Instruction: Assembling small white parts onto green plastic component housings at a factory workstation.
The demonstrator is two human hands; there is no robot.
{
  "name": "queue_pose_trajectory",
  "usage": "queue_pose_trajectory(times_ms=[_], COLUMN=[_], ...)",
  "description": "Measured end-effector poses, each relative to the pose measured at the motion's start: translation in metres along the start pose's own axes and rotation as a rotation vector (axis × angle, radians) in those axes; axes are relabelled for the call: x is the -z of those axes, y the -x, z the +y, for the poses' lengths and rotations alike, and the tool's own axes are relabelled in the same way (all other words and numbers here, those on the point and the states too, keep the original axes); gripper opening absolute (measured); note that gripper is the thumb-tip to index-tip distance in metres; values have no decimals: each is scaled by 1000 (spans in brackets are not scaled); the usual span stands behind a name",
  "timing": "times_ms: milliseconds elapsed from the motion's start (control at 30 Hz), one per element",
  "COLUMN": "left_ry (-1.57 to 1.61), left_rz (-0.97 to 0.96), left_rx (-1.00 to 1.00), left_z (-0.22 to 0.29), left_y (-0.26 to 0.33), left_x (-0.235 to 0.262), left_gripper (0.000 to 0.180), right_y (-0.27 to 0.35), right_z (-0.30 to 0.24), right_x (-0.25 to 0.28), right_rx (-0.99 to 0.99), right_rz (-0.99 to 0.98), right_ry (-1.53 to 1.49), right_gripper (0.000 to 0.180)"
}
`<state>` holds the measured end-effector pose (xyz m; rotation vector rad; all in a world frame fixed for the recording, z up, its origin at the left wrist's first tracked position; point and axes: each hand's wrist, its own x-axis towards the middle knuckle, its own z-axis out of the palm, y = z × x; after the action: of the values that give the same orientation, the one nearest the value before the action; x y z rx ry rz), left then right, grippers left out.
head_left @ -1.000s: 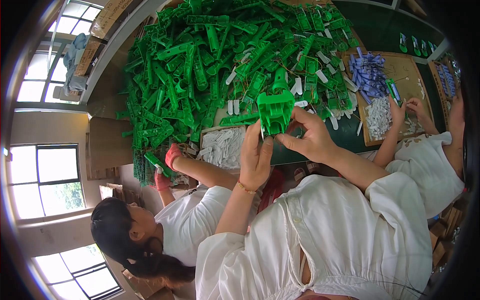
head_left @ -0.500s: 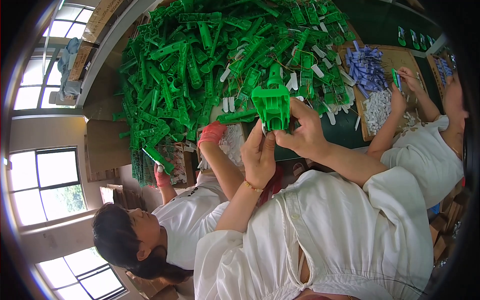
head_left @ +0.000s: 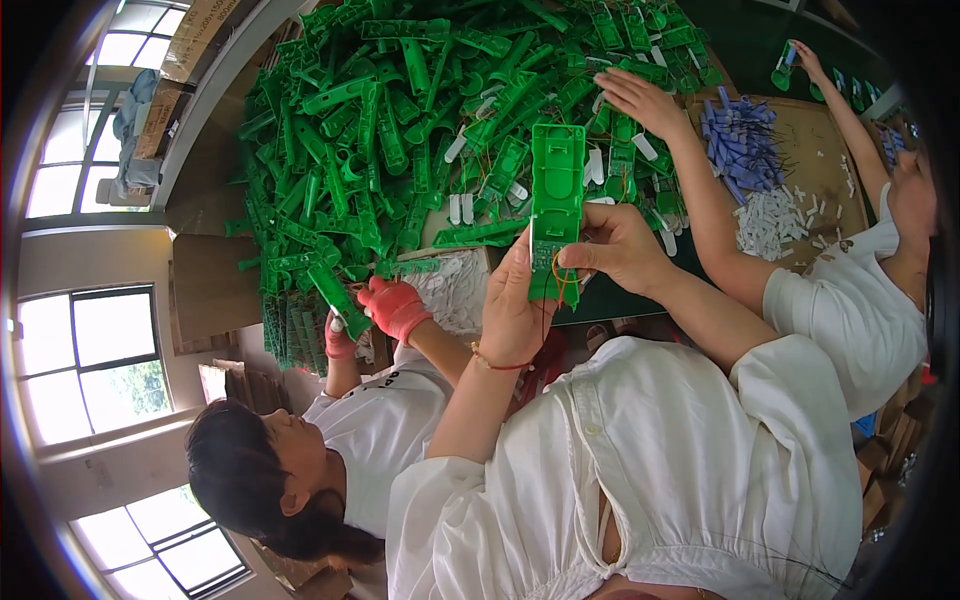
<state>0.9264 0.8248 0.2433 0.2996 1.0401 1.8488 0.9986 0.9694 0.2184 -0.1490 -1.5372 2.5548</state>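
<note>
green parts pile [head_left: 420,130] blocks fwd, coworker arm [head_left: 700,200] crowds rt

Counts: one long green plastic housing [head_left: 556,200] held up, two bare hands on it — left hand [head_left: 515,305], right hand [head_left: 620,248]. Two co-workers alongside; one wears a pair of red gloves [head_left: 395,305]. Green parts pile [head_left: 420,130], white pieces [head_left: 775,220], blue pieces [head_left: 742,140] — too many to count.

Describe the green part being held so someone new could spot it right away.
Start at the big heap of green plastic parts on the table. Just below it, the left hand and right hand hold one long flat green housing upright, lifted off the pile, thin wires at its lower end.
</note>
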Motion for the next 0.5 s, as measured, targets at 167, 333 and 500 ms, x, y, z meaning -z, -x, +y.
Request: queue_pose_trajectory(times_ms=[167, 333, 500], left_ry=[143, -419, -532], left_rz=[-17, 376, 799], left_rx=[17, 143, -15], left_z=[-10, -23, 9], left_y=[-13, -46, -79], left_x=[16, 83, 203], left_gripper=[43, 38, 46], right_y=[-16, -39, -59], right_z=[14, 32, 11], right_x=[5, 41, 94], right_rx=[6, -194, 30], right_rz=[75, 336, 679], right_ry=[183, 372, 209], right_gripper=[29, 27, 36])
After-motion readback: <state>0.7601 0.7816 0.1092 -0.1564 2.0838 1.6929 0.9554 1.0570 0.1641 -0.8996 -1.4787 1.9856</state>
